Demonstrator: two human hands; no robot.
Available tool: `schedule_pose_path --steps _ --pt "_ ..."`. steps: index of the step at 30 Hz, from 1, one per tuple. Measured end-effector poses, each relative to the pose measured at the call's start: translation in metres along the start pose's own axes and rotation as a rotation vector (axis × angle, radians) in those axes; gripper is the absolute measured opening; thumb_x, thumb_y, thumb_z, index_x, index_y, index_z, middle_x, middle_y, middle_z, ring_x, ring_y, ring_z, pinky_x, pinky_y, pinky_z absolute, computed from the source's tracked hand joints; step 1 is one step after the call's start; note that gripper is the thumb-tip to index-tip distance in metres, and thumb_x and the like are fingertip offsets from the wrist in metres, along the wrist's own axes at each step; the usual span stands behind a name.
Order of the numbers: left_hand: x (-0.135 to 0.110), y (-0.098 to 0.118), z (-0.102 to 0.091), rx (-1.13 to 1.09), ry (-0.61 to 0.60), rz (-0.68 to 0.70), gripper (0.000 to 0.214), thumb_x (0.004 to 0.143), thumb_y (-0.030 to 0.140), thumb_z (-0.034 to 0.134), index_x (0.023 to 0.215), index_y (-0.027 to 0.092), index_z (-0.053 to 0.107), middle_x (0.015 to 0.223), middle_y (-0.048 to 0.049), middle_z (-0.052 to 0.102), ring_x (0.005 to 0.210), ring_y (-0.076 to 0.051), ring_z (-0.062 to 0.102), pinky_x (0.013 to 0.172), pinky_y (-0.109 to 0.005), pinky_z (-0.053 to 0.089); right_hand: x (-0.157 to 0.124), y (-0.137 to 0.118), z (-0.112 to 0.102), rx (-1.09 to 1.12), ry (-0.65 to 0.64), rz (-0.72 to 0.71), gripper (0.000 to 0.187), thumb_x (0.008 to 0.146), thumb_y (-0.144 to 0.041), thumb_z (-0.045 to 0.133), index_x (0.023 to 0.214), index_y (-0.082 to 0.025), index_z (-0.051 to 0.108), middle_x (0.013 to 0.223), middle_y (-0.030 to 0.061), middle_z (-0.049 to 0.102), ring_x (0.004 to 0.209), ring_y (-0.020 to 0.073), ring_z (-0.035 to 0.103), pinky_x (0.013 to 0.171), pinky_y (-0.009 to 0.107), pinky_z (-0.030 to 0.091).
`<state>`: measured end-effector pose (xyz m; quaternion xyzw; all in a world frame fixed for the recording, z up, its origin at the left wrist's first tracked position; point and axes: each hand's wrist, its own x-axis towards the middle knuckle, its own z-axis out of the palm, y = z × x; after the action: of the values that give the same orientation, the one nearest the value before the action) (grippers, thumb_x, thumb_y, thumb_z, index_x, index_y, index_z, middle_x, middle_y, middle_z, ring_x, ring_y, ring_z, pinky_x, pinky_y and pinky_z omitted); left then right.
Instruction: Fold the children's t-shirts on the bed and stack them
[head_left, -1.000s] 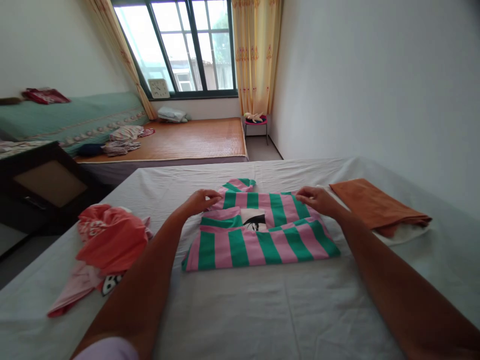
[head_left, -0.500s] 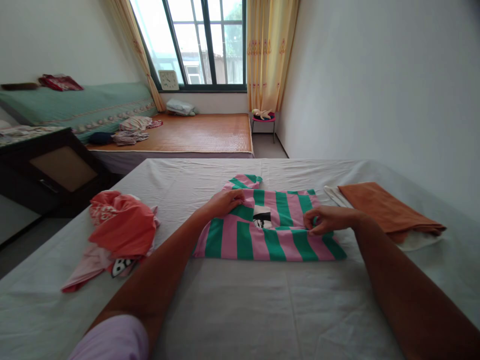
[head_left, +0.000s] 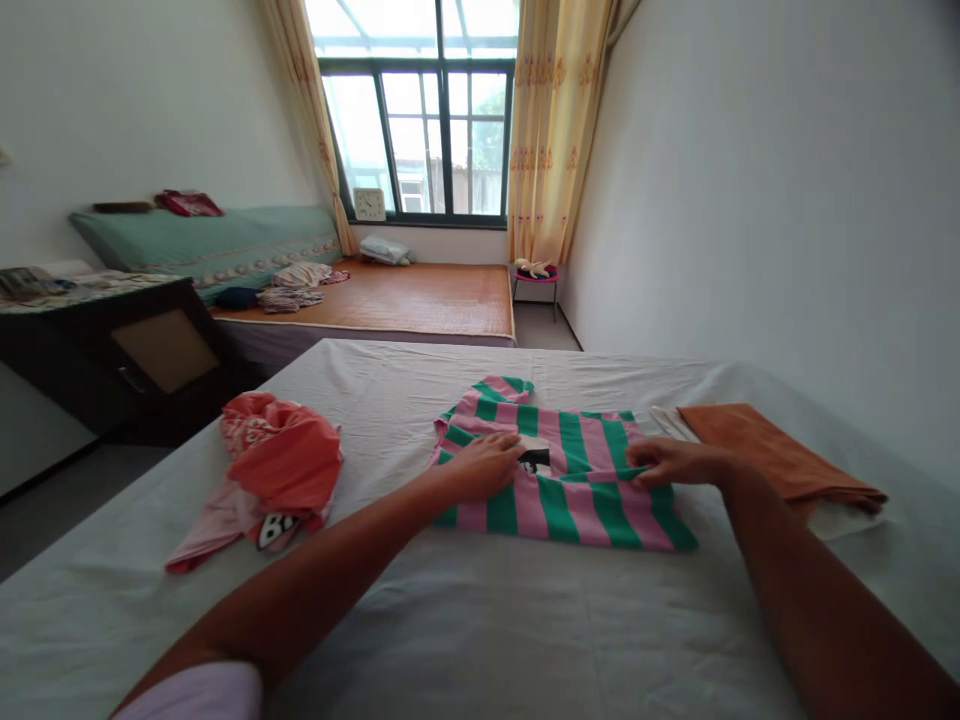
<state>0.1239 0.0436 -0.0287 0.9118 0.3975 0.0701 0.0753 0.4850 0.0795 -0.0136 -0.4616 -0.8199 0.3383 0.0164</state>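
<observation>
A pink-and-green striped shirt (head_left: 571, 435) lies partly folded on the white-sheeted surface (head_left: 480, 620), its lower part turned up in a band. A black-and-white print shows near its middle. My left hand (head_left: 484, 467) rests flat on the shirt beside that print, fingers stretched out and covering part of the fold. At the shirt's right side, my right hand (head_left: 671, 462) is closed, its fingertips pinching the edge of the folded fabric.
A crumpled coral and pink garment (head_left: 281, 460) lies to the left. Folded orange-brown cloth (head_left: 772, 450) sits at the right, with white fabric beneath. Beyond are a mat-covered bed (head_left: 435, 298), a dark cabinet (head_left: 67, 350) and a small stool (head_left: 541, 275).
My left hand has let go of the shirt's upper left part and moved down and right onto the fold near the print. My right hand stays at the right edge. The view has tilted up.
</observation>
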Motion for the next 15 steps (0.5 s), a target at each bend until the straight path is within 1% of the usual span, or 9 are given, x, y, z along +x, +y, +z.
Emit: schedule_pose_path --steps 2,5,7,8,9,11,12,13,15 --pt "-0.015 0.007 0.017 0.013 0.008 -0.093 0.061 0.091 0.041 0.044 0.145 0.014 0.034 0.152 -0.0154 0.031 0.14 -0.03 0.028 0.111 -0.042 0.026 -0.011 -0.001 -0.004 -0.084 0.16 0.02 0.043 0.069 -0.062 0.061 0.065 -0.02 0.056 0.057 0.0001 0.05 0.059 0.0168 0.051 0.054 0.029 0.041" --pt "-0.032 0.006 0.036 0.024 0.051 -0.257 0.068 0.093 0.051 0.034 0.149 0.013 0.025 0.155 -0.0162 0.022 0.143 -0.029 0.018 0.114 -0.045 0.021 -0.016 -0.016 -0.003 -0.206 0.353 0.037 0.032 0.077 -0.053 0.058 0.072 -0.022 0.063 0.065 0.0066 0.061 0.072 0.0262 0.06 0.068 0.04 0.048" --pt "-0.037 0.004 0.042 0.035 0.11 -0.307 0.068 0.094 0.053 0.029 0.15 0.015 0.022 0.156 -0.0156 0.021 0.144 -0.028 0.017 0.114 -0.045 0.02 -0.004 -0.04 0.012 -0.233 0.435 0.016 0.029 0.084 -0.047 0.051 0.088 -0.023 0.067 0.086 0.0115 0.068 0.089 0.0312 0.061 0.083 0.046 0.047" --pt "-0.038 0.003 0.044 0.04 0.133 -0.311 0.068 0.094 0.053 0.028 0.15 0.015 0.022 0.155 -0.0156 0.022 0.144 -0.028 0.017 0.114 -0.046 0.021 0.007 -0.056 0.025 -0.245 0.459 -0.008 0.033 0.087 -0.044 0.046 0.1 -0.022 0.066 0.102 0.0129 0.067 0.101 0.032 0.059 0.091 0.047 0.044" --pt "-0.038 0.002 0.044 0.046 0.148 -0.31 0.067 0.094 0.053 0.027 0.15 0.015 0.023 0.155 -0.0157 0.023 0.144 -0.028 0.018 0.113 -0.046 0.022 0.02 -0.072 0.041 -0.279 0.536 -0.066 0.037 0.091 -0.04 0.039 0.11 -0.021 0.064 0.112 0.0133 0.065 0.11 0.0313 0.056 0.098 0.048 0.04" --pt "-0.037 0.001 0.044 0.057 0.156 -0.308 0.064 0.095 0.051 0.026 0.149 0.015 0.025 0.154 -0.0158 0.027 0.143 -0.027 0.021 0.113 -0.046 0.023 0.046 -0.101 0.076 -0.316 0.478 -0.246 0.046 0.095 -0.04 0.031 0.13 -0.021 0.054 0.131 0.0102 0.057 0.124 0.0255 0.049 0.107 0.042 0.035" --pt "-0.037 0.001 0.044 0.064 0.157 -0.308 0.062 0.096 0.049 0.025 0.148 0.015 0.027 0.153 -0.0156 0.028 0.142 -0.027 0.022 0.113 -0.045 0.023 0.057 -0.109 0.092 -0.338 0.434 -0.298 0.05 0.095 -0.044 0.031 0.136 -0.021 0.048 0.14 0.0088 0.051 0.13 0.0243 0.044 0.11 0.041 0.032" --pt "-0.037 -0.001 0.044 0.072 0.158 -0.311 0.061 0.096 0.048 0.024 0.148 0.014 0.028 0.153 -0.0156 0.03 0.142 -0.026 0.023 0.113 -0.045 0.023 0.066 -0.113 0.106 -0.359 0.415 -0.296 0.054 0.095 -0.049 0.032 0.14 -0.021 0.045 0.144 0.0083 0.046 0.133 0.0245 0.04 0.112 0.041 0.029" --pt "-0.038 -0.006 0.043 0.084 0.156 -0.329 0.06 0.097 0.046 0.023 0.146 0.012 0.032 0.152 -0.0161 0.031 0.141 -0.027 0.025 0.113 -0.044 0.023 0.074 -0.105 0.119 -0.388 0.396 -0.233 0.062 0.093 -0.056 0.031 0.144 -0.021 0.04 0.149 0.0077 0.038 0.138 0.0247 0.033 0.114 0.042 0.023"
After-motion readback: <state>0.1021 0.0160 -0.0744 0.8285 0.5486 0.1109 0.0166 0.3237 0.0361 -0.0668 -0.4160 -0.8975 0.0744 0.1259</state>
